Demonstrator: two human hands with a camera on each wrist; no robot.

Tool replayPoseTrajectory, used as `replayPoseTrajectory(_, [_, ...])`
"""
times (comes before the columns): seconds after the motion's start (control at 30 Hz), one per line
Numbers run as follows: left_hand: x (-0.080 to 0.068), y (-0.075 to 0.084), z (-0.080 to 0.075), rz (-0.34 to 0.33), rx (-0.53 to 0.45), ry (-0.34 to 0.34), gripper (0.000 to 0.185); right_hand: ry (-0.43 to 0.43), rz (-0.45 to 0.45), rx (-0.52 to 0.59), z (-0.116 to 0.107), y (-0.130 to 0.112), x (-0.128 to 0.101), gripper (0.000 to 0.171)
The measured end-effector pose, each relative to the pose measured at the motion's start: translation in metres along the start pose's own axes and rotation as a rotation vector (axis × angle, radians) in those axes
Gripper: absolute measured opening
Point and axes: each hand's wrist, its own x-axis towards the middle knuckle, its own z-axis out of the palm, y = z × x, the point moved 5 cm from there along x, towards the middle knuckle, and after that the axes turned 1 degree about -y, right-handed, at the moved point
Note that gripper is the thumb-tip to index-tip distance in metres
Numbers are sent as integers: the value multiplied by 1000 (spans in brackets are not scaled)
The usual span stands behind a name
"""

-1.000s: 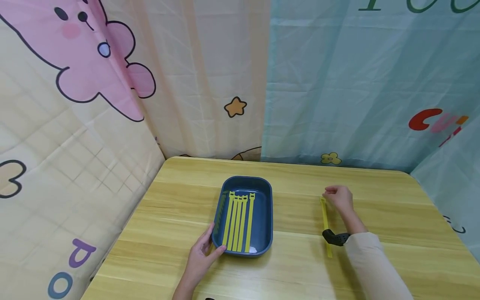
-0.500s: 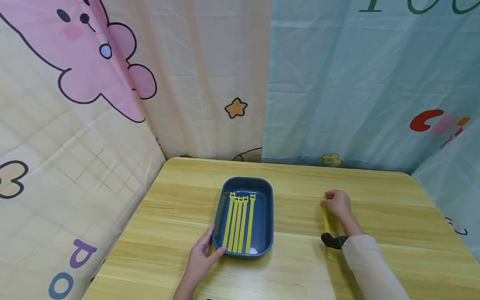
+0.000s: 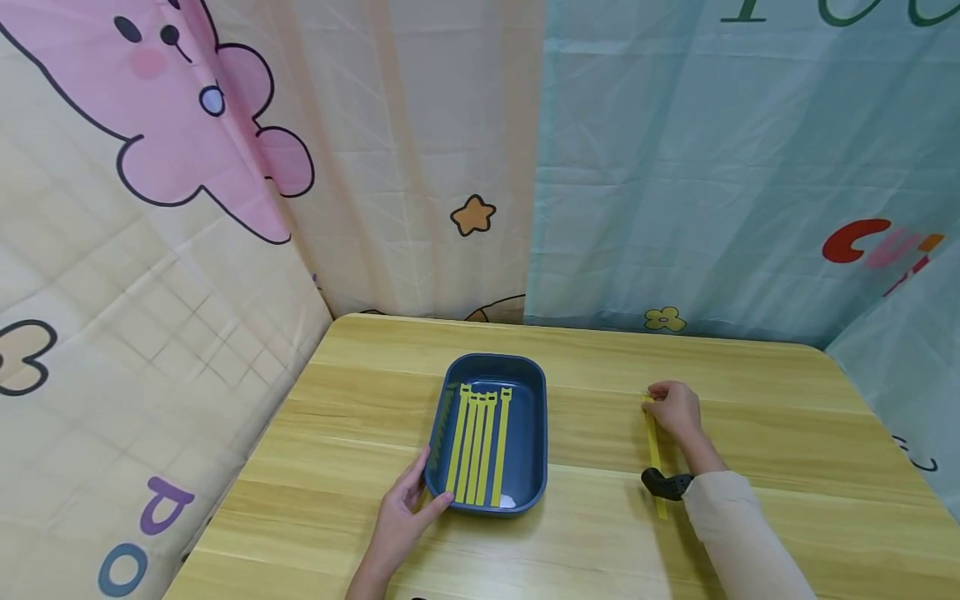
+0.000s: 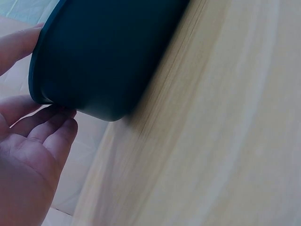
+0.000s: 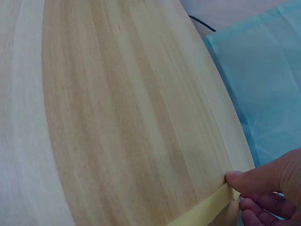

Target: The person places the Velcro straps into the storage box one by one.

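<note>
My left hand grips the near left corner of a dark blue tray, thumb at the rim. In the left wrist view, fingers touch the outer wall of the tray. Inside it, several yellow cable ties with slotted heads lie side by side, heads at the far end. Over on the right, my right hand pinches the far end of another yellow cable tie. The wrist camera hides part of that strap. The right wrist view shows the strap between thumb and fingers.
The wooden table reaches back to patterned curtains behind it and on the left. A black wrist camera overhangs the strap on the right.
My right hand has come slightly nearer me and its fingers have closed on the cable tie's far end. The left hand and tray have stayed in place.
</note>
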Motion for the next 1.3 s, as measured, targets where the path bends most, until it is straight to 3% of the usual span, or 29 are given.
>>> replayPoseTrajectory(0.4, [2,0,0,23,-2,-3,74,-2,-27,-15,-2,1,-1,27])
replayPoseTrajectory(0.73, [2,0,1,20,-3,-1,74,16,29,43,-1,4,2,33])
replayPoseTrajectory(1.1, [1,1,0,25,4,-2,74,43,-2,74,-3,11,2,19])
replayPoseTrajectory(1.3, [0,0,0,12,6,1,75,88,-23,102,-8,10,2,19])
